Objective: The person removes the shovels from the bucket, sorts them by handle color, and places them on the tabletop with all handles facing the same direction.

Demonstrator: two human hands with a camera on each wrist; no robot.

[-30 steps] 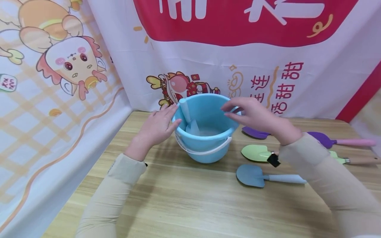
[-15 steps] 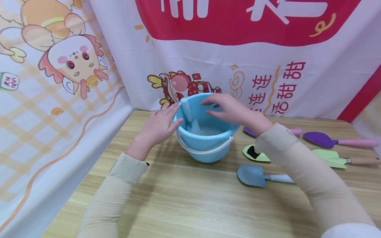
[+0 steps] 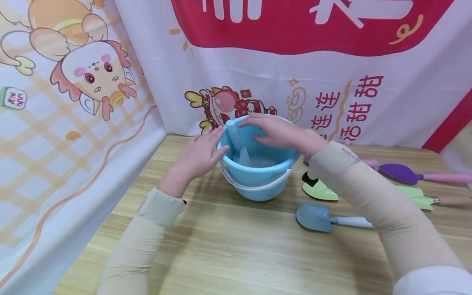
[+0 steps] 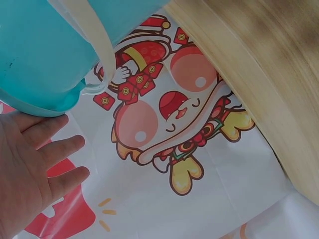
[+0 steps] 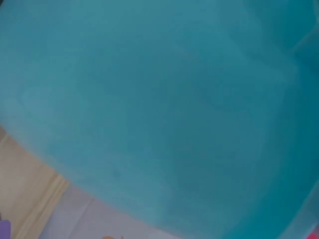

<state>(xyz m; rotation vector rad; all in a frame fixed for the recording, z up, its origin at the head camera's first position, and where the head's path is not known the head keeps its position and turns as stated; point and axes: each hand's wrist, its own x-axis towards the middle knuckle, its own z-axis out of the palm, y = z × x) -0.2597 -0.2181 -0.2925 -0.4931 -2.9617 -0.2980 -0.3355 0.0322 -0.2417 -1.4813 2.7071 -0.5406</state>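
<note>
A light blue bucket [image 3: 262, 184] stands upright on the wooden table, its white carrying handle [image 3: 254, 188] hanging down in front. Inside leans a small light blue shovel [image 3: 234, 134], its grip end at the left rim. My left hand [image 3: 200, 154] rests on the bucket's left rim with fingers extended; in the left wrist view its fingertips lie under the rim. Over the bucket's mouth reaches my right hand [image 3: 277, 132], fingers loosely bent close to the shovel's grip and nothing held. The bucket's wall [image 5: 149, 99] fills most of the right wrist view.
Right of the bucket lie a blue-grey shovel [image 3: 314, 217], a green trowel [image 3: 320, 191] partly under my forearm, a purple trowel [image 3: 399, 173] with pink grip, and a green tool [image 3: 413, 196] with wooden grip. Printed cloth [image 3: 287, 69] hangs behind the table.
My right hand has moved left from the bucket's right rim across its mouth toward the shovel's grip. My left hand stays at the left rim.
</note>
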